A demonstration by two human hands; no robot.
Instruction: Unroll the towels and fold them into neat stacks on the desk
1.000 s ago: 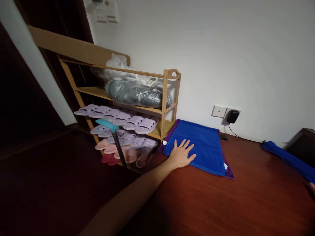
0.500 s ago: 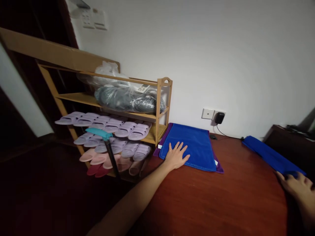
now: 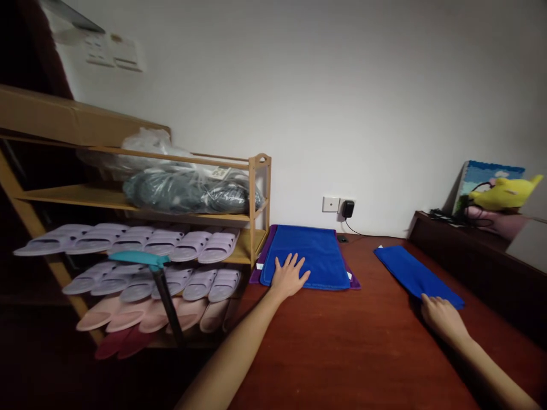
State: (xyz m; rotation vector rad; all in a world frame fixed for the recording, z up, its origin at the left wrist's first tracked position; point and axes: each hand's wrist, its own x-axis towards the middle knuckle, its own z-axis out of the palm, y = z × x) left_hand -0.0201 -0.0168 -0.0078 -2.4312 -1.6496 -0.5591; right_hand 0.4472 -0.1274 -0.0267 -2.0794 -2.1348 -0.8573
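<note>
My left hand (image 3: 289, 278) lies flat with its fingers spread on a blue cloth (image 3: 316, 250). Beneath that cloth is a purple cloth (image 3: 355, 282), whose edges show on both sides, with small white tags. On the right of the brown table, my right hand (image 3: 442, 318) is closed at the near edge of a folded blue cloth (image 3: 414, 273), pinching it. The fingertips of this hand are partly hidden.
A wooden rack (image 3: 253, 210) on the left holds rows of slippers (image 3: 192, 245) and a plastic-wrapped bundle (image 3: 183, 185). A teal-topped black handle (image 3: 141, 258) stands before it. A black charger (image 3: 348, 209) is plugged into the wall. A yellow plush (image 3: 504, 195) sits at right.
The view has turned right, bringing the plush and picture into sight. My right hand has closed on the folded cloth's near edge. My left hand still rests on the other blue cloth.
</note>
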